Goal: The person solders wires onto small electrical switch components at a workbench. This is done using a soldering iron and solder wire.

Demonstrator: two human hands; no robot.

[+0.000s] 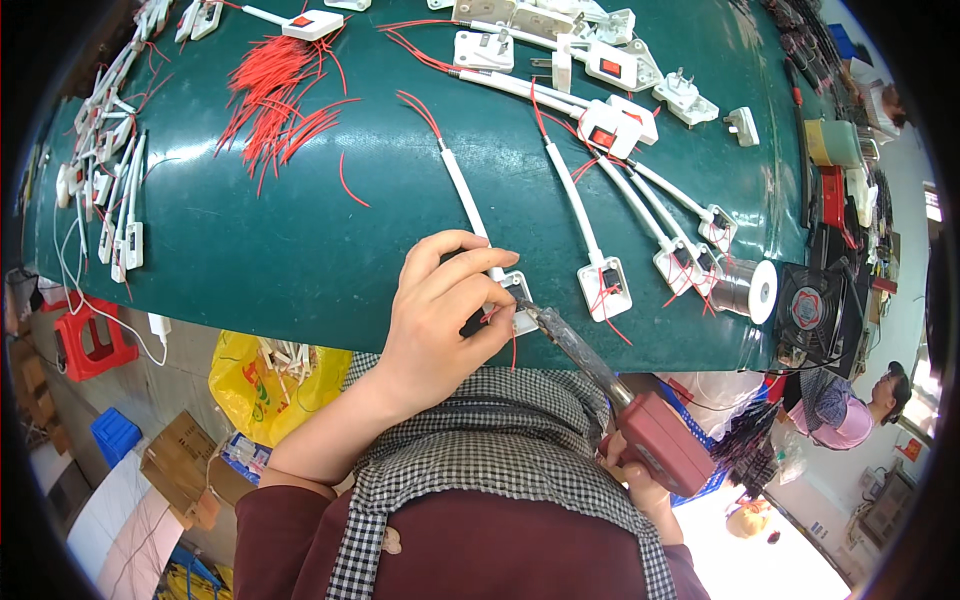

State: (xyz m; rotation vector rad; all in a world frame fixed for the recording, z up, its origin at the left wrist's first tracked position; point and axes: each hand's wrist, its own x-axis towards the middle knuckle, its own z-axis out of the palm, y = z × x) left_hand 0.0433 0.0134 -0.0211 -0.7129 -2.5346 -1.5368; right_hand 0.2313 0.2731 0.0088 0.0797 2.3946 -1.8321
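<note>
Head view. I read the near edge of the green table [280,220] as a bow running just in front of the checked apron [500,455]. The white switch housing [525,323] lies close to that edge, its white cable [465,190] stretching to the far side. Left hand [430,305] arches over it, thumb and forefinger drawn together at the housing; I cannot tell whether they pinch wire or casing. Right hand [637,482] is wrapped around the soldering gun [662,445], nearer than the table edge; the gun's tip reaches the housing, contact unclear.

Widest open room: green surface left of the left hand, as far as the bundle of cabled switches [130,240]. Tighter right: a strip, then a second housing [615,300], more wired housings [672,265], and the solder spool [740,288]. Black fan [815,312] stands past the right edge. Far side: heap of red wires [280,85] left, white plugs [683,98] crowding right.
</note>
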